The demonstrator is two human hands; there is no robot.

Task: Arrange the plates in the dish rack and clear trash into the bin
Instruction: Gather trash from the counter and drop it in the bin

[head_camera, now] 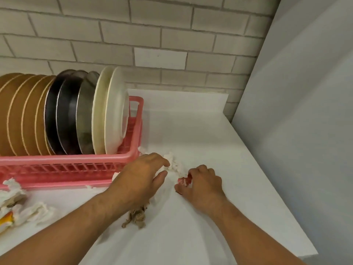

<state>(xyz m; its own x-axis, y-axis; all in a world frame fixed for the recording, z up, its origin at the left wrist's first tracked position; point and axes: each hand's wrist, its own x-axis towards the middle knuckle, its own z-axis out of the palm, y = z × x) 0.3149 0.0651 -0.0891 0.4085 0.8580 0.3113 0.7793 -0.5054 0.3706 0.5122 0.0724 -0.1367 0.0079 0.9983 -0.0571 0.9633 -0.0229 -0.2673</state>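
A pink dish rack (76,165) holds several upright plates: brown ones (21,115), dark metal ones (65,113) and two white ones (112,111). My left hand (141,178) reaches over the white counter, its fingers touching a crumpled white tissue (172,162). A crumpled brown paper (136,217) lies under my left wrist. My right hand (200,186) pinches a small red and white wrapper (183,181) against the counter.
More crumpled white tissues (36,211) and an orange and white wrapper (6,219) lie at the left near the rack. A white tiled wall (172,44) stands behind, a plain white panel (298,111) at the right. The counter edge (277,190) runs diagonally at the right.
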